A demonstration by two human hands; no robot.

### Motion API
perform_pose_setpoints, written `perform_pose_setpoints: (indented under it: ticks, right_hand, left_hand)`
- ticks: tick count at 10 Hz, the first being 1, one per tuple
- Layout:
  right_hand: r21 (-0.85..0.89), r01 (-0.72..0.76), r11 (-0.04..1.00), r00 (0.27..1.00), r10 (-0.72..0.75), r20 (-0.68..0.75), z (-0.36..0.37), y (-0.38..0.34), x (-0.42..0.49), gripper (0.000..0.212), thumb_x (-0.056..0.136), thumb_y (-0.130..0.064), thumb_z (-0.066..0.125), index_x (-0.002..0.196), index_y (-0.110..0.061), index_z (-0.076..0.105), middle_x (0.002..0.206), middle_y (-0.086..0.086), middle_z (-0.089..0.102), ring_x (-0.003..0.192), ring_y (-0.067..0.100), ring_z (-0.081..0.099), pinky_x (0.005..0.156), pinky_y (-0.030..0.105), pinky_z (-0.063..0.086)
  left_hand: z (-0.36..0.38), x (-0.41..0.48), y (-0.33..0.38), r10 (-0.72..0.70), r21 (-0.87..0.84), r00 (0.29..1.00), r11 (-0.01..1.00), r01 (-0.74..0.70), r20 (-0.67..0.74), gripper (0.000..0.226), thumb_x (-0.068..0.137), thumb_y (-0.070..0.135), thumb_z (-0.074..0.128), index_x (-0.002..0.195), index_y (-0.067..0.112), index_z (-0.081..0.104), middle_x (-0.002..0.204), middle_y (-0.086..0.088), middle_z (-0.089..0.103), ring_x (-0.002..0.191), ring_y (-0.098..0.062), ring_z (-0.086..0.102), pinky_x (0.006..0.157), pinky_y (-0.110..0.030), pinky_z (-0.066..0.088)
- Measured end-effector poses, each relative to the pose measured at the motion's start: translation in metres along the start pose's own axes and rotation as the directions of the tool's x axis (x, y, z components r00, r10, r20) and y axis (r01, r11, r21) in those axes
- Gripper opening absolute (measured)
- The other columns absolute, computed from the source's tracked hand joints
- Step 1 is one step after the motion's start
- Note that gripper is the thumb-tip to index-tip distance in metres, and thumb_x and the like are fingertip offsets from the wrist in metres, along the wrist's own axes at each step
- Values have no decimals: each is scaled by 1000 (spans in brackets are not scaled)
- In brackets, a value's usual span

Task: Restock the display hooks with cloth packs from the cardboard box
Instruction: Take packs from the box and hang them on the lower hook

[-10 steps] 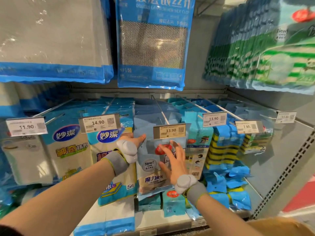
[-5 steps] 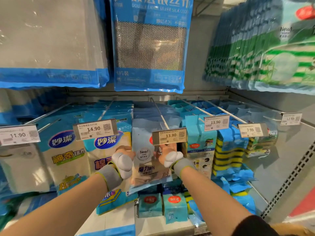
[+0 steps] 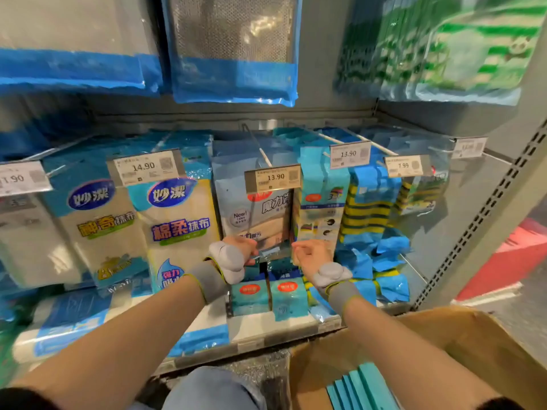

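A grey-blue cloth pack [image 3: 257, 214] hangs on the centre display hook [image 3: 257, 145], behind the 13.90 price tag [image 3: 273, 179]. My left hand [image 3: 241, 247] pinches the pack's bottom left corner. At the bottom right corner, my right hand [image 3: 310, 255] has its fingers curled against the edge. Both wrists wear grey bands. The open cardboard box [image 3: 450, 335] sits low on the right, with several teal packs [image 3: 355, 389] standing inside it.
Neighbouring hooks carry white cloth packs [image 3: 177, 226] on the left and striped yellow sponge packs [image 3: 367, 214] on the right. Small teal packs [image 3: 287, 297] stand on the shelf below my hands. Large blue-edged packs [image 3: 233, 54] hang overhead. A perforated shelf upright [image 3: 473, 232] bounds the right.
Both hands slid down from the sides of the hanging pack to its bottom corners. The view tilted down, bringing the cardboard box into sight.
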State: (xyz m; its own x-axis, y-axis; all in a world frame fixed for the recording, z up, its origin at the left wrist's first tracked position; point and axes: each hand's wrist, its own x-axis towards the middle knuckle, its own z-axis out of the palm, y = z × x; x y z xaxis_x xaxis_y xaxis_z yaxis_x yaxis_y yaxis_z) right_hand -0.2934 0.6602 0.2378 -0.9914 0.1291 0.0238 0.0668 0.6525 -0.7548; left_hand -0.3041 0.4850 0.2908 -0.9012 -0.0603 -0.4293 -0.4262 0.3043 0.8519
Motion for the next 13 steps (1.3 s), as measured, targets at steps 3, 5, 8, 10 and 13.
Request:
perform_pose_setpoints:
  ticks: [3,5,8,10,13]
  right_hand:
    - [146,-437,888,899,433,58,-36,135,-82,24,92,-16,55,108,-5,69,99,14,67,93,29,62,66,17,46]
    - [-146,-655,742,706,669,232,-46,227,-148,39,92,-25,53,124,-2,56,125,18,59,102,28,61,64,17,50]
    - [-531,-548,646,669,720,184,-75,283,-199,40,90,-16,54,129,-22,57,140,2,49,127,25,48,99,33,42]
    - [-701,-513,496,676,736,25,-88,314,-209,34,88,-33,55,120,-24,62,136,2,51,134,25,34,110,53,16]
    - [-126,-552,824,796,566,217,-76,278,-198,29,82,-12,70,111,-16,68,119,7,60,110,20,51,90,16,44]
  left_hand:
    - [135,-54,-72,-173,-36,926,980,196,336,26,98,11,45,75,13,57,44,2,61,26,-8,52,33,-13,36]
    - [215,-71,-118,-272,145,829,962,230,488,22,99,15,41,79,14,48,72,1,49,36,-4,52,38,-13,36]
    - [281,-87,-173,-431,417,729,883,217,532,37,98,12,44,132,-2,47,110,-10,63,92,-19,64,69,-17,52]
    - [304,-87,-188,-376,644,673,739,-197,637,52,91,26,57,140,16,42,146,-8,40,135,-25,39,112,-35,34]
    - [310,-69,-219,-300,671,768,709,-217,566,35,95,23,51,62,20,39,69,5,41,59,-3,38,54,-11,28]
